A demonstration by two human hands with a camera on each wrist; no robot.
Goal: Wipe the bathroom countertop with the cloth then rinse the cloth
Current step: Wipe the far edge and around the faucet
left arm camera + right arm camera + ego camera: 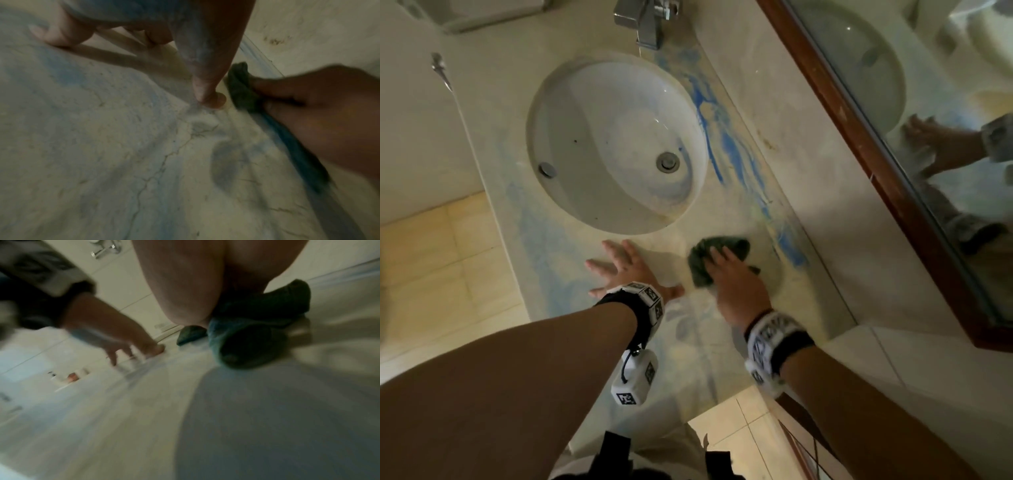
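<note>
**Cloth pressed to the worktop beside the basin**

The right hand [736, 284] lies on a bunched dark green cloth [717, 253], pressing it flat against the pale marble worktop [722, 342]. The fingers reach forward over the fabric; whether they curl into it cannot be told, since the wrist views are blurred. The cloth sits on the near side of the round white basin [616, 144], just past its rim, towards the mirror [928, 102].

The left hand [626, 270] is spread flat on the worktop, fingers straight and splayed, holding nothing. It rests just beside the cloth, between it and the front edge, with its fingertips near the basin rim. From the left wrist, the thumb [207, 84] presses the stone close to the cloth's edge.

Blue streaks [709, 120] run along the worktop between the basin and the back ledge, and end near the cloth. Fainter bluish smears cover the stone around both hands. A chrome tap [650, 20] stands at the far end of the basin. The mirror, in a brown wooden frame, reflects a hand.
</note>
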